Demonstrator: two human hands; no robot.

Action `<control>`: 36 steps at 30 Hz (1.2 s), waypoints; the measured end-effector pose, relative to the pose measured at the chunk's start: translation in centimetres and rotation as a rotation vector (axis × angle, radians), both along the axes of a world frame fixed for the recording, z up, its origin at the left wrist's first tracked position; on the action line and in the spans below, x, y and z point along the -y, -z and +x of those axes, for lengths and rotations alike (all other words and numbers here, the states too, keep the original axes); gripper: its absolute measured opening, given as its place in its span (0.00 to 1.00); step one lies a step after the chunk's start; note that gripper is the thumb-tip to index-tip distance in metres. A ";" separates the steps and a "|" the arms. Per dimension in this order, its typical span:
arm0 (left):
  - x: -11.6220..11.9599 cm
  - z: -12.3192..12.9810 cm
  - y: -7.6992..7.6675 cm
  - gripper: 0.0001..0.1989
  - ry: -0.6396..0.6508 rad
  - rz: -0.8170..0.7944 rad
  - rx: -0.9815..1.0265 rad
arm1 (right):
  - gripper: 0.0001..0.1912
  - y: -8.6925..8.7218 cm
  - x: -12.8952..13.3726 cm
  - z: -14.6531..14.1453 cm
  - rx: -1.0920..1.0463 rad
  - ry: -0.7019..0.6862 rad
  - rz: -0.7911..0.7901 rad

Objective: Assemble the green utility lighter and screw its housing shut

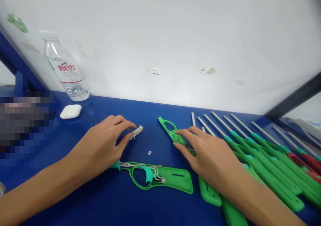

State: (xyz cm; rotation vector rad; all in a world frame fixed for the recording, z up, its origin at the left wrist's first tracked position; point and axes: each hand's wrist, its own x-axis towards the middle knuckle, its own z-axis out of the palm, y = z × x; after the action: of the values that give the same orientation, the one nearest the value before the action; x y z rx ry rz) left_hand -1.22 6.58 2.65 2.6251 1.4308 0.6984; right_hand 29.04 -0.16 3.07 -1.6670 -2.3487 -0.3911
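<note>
One water bottle (65, 72), red Chinese label.

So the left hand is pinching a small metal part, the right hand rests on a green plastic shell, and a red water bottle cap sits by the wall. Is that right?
Not quite: the head view shows no red cap. The water bottle by the wall has a clear cap; only its label print is red. The rest holds: the left hand pinches the small metal part, and the right hand rests on a green plastic shell.
</note>
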 end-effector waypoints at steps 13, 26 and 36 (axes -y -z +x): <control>-0.5 -0.2 0.4 0.19 -0.035 -0.151 -0.009 | 0.11 -0.3 0.9 -1.0 -0.072 0.016 0.059; -1.0 -0.8 0.9 0.20 -0.057 -0.161 0.003 | 0.12 0.0 1.0 -1.2 -0.130 0.046 0.067; -1.3 -1.2 2.0 0.13 -0.081 -0.122 0.038 | 0.17 -0.6 1.0 -1.6 -0.227 -0.105 0.021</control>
State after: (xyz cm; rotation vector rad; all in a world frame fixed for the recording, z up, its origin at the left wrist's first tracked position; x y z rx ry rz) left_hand -2.46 7.89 0.67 2.4623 1.5257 0.6430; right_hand 27.48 -1.17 3.69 -1.4851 -2.2440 -0.1951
